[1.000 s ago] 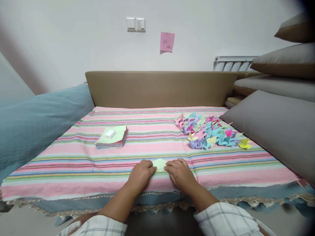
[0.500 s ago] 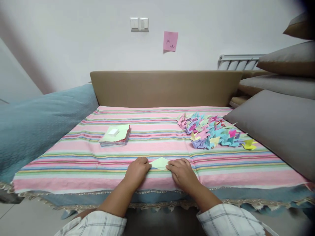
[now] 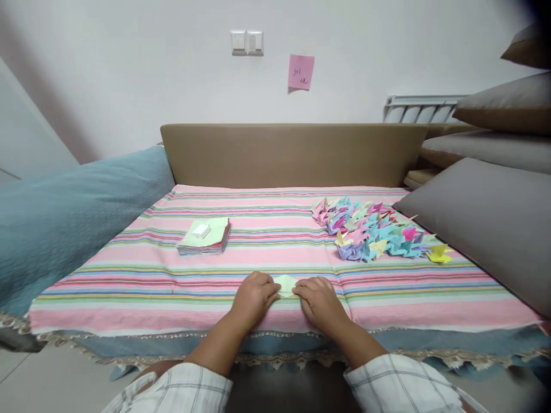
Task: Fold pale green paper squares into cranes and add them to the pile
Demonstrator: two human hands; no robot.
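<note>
A small folded piece of pale green paper [image 3: 286, 285] lies on the striped cloth [image 3: 267, 246] near its front edge, showing between my two hands. My left hand [image 3: 255, 297] is closed on its left end, thumb and fingers pinching it. At the opposite end, the fingertips of my right hand [image 3: 319, 298] pinch the paper too. Both ends of the paper are hidden under my fingers. Only its middle, roughly diamond-shaped, is visible.
To the left sits a stack of square coloured paper [image 3: 204, 244] with a white block [image 3: 201, 230] on top. Many folded paper cranes [image 3: 374, 232] cluster at the right. Grey cushions [image 3: 477, 201] border the right side, a blue-covered armrest [image 3: 94, 195] the left.
My left hand has shifted right along the paper, closer to my right hand, so less of the paper shows. The right hand stays nearly in place. The view has moved slightly.
</note>
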